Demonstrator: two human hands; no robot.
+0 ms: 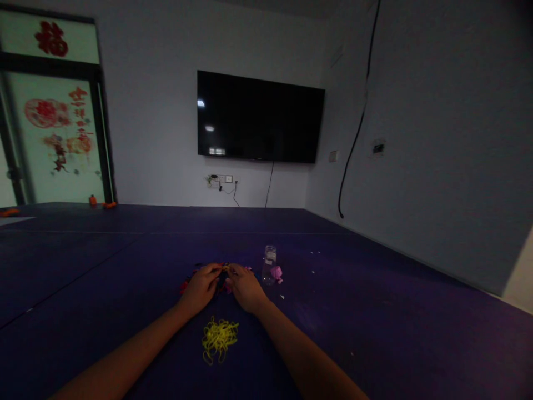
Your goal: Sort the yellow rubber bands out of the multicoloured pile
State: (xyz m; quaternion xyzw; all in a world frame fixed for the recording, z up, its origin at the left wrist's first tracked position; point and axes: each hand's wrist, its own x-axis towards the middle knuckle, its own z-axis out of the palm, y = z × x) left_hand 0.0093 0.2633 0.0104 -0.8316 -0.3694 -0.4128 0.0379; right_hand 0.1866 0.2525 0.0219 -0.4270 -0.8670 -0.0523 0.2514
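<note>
My left hand (202,286) and my right hand (246,288) meet over a heap of small colourful pieces (184,286), red, pink and dark. Between the fingertips shows a bit of yellow rubber band (226,268), pinched from both sides; its exact shape is too small to make out. Nearer to me, between my forearms, lies a loose tangle of yellow rubber bands (220,336). Just right of my right hand stands a clear bottle (270,264), with a crumpled pink piece (276,273) against its lower right side. My hands hide much of the heap.
The purple tabletop (353,316) has seams across it and small white scraps (282,296) to the right. Orange objects (92,200) sit at the far left edge. A television (260,119) hangs on the wall beyond, and a black cable (353,144) dangles at right.
</note>
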